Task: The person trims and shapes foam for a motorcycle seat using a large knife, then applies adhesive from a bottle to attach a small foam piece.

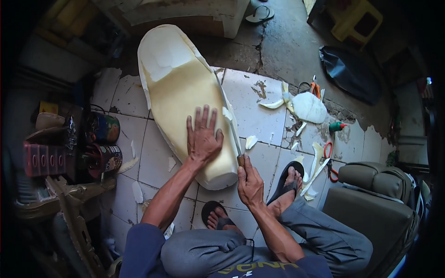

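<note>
A long, cream-coloured foam seat pad with a white layer at its far end lies on the tiles in front of me. My left hand rests flat on its upper face, fingers spread. Along the pad's right edge runs the long, thin blade of a knife, pointing away from me. Its brown handle is gripped in my right hand, close to the near right corner. A small pale foam shaving sits against the blade. Another foam scrap lies on the floor just right of it.
To the right are orange-handled pliers, white padding, a green bottle, red-handled scissors and several foam offcuts. A padded seat stands near right. Cans and a pink drawer box are at left.
</note>
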A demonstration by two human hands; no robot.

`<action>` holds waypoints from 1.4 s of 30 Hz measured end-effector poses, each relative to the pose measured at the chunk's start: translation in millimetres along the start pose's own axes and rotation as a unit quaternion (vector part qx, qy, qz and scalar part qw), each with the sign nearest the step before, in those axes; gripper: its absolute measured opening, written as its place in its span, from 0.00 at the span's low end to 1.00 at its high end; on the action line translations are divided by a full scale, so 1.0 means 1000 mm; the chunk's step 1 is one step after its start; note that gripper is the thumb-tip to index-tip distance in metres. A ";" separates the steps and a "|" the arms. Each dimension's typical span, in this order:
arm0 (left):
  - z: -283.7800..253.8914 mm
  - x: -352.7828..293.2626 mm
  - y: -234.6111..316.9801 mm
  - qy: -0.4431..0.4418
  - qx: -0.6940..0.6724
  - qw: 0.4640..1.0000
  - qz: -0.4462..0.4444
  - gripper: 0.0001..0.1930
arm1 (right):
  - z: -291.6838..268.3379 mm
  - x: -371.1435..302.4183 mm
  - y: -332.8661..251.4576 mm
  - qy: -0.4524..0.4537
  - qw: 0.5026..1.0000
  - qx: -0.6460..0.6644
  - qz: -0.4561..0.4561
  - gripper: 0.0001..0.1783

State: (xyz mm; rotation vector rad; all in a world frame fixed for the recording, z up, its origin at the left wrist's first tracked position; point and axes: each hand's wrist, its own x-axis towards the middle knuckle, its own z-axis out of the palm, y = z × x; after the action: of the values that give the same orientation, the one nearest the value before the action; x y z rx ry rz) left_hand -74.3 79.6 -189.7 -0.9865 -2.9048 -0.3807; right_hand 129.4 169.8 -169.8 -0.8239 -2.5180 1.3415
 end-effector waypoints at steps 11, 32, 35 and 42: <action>0.005 -0.003 -0.001 -0.042 -0.017 0.999 0.005 0.33 | 0.016 0.014 -0.002 0.004 0.999 -0.050 -0.018 0.30; 0.006 -0.002 0.001 -0.062 -0.012 0.998 0.007 0.34 | 0.022 0.011 -0.004 -0.007 0.997 -0.075 0.013 0.30; 0.009 -0.001 -0.002 -0.055 -0.006 0.998 0.008 0.34 | 0.022 0.011 -0.004 -0.006 0.997 -0.078 0.014 0.30; 0.006 0.000 0.005 -0.073 0.001 0.997 0.003 0.34 | 0.022 0.007 0.004 0.019 0.997 -0.078 0.001 0.31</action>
State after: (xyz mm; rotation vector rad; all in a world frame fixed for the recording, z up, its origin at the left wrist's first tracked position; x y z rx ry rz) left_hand -71.4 84.9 -194.3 -1.0641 -3.0296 -0.3188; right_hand 116.3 159.2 -186.3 -0.8723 -2.6172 1.1299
